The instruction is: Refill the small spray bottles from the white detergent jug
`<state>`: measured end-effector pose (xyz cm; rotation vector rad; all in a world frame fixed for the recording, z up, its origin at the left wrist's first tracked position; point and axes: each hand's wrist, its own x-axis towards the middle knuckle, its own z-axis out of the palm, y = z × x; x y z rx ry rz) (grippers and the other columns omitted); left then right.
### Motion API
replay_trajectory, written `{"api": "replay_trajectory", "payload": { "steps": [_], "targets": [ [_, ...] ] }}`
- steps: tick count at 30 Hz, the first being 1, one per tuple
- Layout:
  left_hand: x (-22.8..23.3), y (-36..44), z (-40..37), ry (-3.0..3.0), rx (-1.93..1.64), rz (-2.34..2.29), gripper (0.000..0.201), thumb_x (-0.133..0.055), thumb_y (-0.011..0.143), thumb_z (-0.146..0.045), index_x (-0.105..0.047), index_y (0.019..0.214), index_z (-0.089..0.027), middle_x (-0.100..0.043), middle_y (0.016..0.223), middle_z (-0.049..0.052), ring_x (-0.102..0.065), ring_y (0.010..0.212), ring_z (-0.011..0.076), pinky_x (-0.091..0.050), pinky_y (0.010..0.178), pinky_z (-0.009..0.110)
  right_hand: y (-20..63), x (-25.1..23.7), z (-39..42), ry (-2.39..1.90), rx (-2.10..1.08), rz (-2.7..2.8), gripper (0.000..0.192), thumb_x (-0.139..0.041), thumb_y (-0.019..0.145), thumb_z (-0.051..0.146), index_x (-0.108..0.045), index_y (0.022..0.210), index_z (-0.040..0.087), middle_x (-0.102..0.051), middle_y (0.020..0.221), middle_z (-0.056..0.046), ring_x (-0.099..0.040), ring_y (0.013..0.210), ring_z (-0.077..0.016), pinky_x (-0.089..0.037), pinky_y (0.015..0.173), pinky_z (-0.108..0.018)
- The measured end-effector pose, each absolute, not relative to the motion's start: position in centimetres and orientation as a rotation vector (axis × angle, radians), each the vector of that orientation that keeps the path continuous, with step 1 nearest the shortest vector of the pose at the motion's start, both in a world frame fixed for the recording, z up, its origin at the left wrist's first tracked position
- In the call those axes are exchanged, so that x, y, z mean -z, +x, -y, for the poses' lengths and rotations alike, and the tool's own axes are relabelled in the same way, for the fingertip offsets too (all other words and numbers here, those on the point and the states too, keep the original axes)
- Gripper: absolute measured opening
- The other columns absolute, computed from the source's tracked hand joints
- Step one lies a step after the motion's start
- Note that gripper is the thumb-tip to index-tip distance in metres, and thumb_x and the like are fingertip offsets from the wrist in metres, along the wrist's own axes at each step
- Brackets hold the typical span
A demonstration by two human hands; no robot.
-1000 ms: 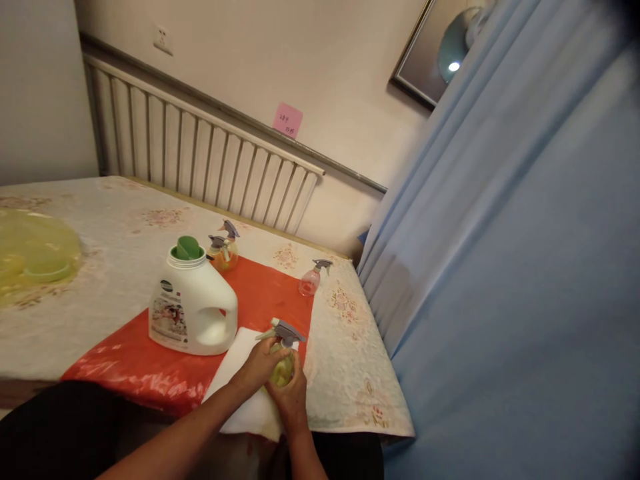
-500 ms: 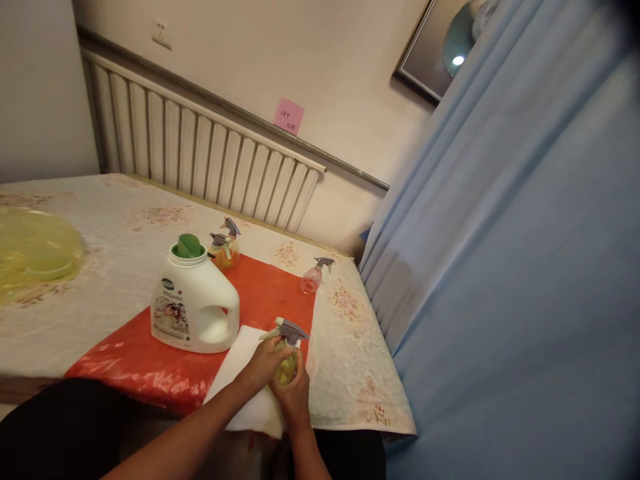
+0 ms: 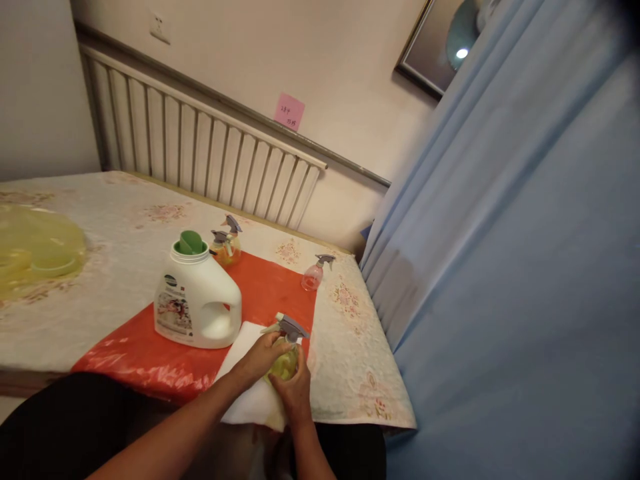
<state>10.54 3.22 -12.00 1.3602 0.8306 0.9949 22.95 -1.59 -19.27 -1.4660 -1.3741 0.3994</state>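
A small spray bottle (image 3: 285, 362) of yellow-green liquid with a grey trigger head stands on a white cloth (image 3: 245, 373) near the table's front edge. My left hand (image 3: 260, 355) wraps the bottle from the left, just under the trigger. From below and the right, my right hand (image 3: 296, 390) grips its round body. A white detergent jug (image 3: 197, 301) with a green cap stands to the left on a red plastic sheet (image 3: 150, 357).
Two orange spray bottles (image 3: 225, 243) stand at the red sheet's far edge and a pink spray bottle (image 3: 314, 273) on the floral tablecloth (image 3: 100, 253). Yellow plastic bowls (image 3: 35, 250) lie far left. A radiator runs behind; a blue curtain (image 3: 500, 267) hangs right.
Both hands stay on the spray bottle; the left hand has shifted slightly up towards the trigger. The view has drifted a little.
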Motion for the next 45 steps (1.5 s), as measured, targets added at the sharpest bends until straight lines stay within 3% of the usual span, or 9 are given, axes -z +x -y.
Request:
{"api": "replay_trajectory", "payload": {
  "steps": [5,11,18,23,30,41,45],
  "targets": [
    [12.1,11.2,-3.1,1.336,-1.043,-0.867,0.042,-0.063,0.067,-0.026,-0.061,0.107,-0.013,-0.067,0.111,0.01,-0.06,0.108,0.0275,-0.046,0.09,0.036,22.8,18.8,1.6,-1.392,-0.392,1.422,0.077,-0.079,0.058,0.027,-0.051,0.129,0.014,-0.065,0.122,-0.012,-0.06,0.114,-0.0272,-0.049,0.097,-0.036],
    [11.2,9.9,-3.0,1.379,-0.952,-0.818,0.027,-0.061,0.071,-0.033,-0.067,0.089,-0.014,-0.071,0.088,0.005,-0.065,0.089,0.0255,-0.05,0.079,0.035,23.1,19.3,1.6,-1.475,-0.469,1.38,0.082,-0.078,0.053,0.017,-0.05,0.13,0.011,-0.061,0.127,-0.014,-0.057,0.119,-0.0288,-0.046,0.1,-0.035],
    [11.1,10.8,-3.0,1.39,-0.99,-0.878,0.032,-0.062,0.065,-0.024,-0.062,0.096,-0.015,-0.068,0.096,0.005,-0.062,0.094,0.0237,-0.048,0.083,0.033,23.0,19.0,1.7,-1.399,-0.48,1.42,0.078,-0.076,0.056,0.016,-0.048,0.13,0.015,-0.062,0.126,-0.011,-0.057,0.118,-0.0264,-0.045,0.102,-0.034],
    [10.7,10.0,-2.7,1.421,-0.932,-0.903,0.022,-0.06,0.067,-0.028,-0.064,0.084,-0.015,-0.068,0.082,0.003,-0.063,0.085,0.024,-0.049,0.076,0.034,22.9,18.5,1.7,-1.434,-0.524,1.397,0.081,-0.076,0.055,0.014,-0.047,0.13,0.014,-0.061,0.127,-0.013,-0.056,0.119,-0.0271,-0.045,0.101,-0.035],
    [9.2,9.8,-2.9,1.459,-0.937,-0.851,0.024,-0.062,0.069,-0.029,-0.066,0.089,-0.016,-0.069,0.093,0.004,-0.061,0.096,0.0247,-0.046,0.084,0.033,22.7,17.9,1.9,-1.41,-0.504,1.404,0.075,-0.074,0.055,0.013,-0.05,0.126,0.016,-0.064,0.122,-0.01,-0.059,0.114,-0.027,-0.048,0.097,-0.035],
    [5.7,9.7,-3.7,1.336,-1.022,-0.827,0.025,-0.067,0.065,-0.036,-0.061,0.079,-0.015,-0.065,0.07,0.001,-0.061,0.067,0.0169,-0.044,0.061,0.027,22.3,17.7,2.0,-1.422,-0.499,1.377,0.075,-0.075,0.052,0.013,-0.052,0.123,0.018,-0.066,0.116,-0.008,-0.062,0.108,-0.0258,-0.05,0.092,-0.032],
    [4.4,9.4,-3.4,1.36,-1.044,-0.818,0.022,-0.064,0.07,-0.033,-0.06,0.081,-0.015,-0.067,0.073,0.002,-0.061,0.068,0.0163,-0.044,0.06,0.026,22.4,17.9,2.0,-1.437,-0.509,1.357,0.079,-0.074,0.052,0.014,-0.049,0.127,0.016,-0.066,0.117,-0.009,-0.063,0.106,-0.0252,-0.051,0.09,-0.031]
  ]
}}
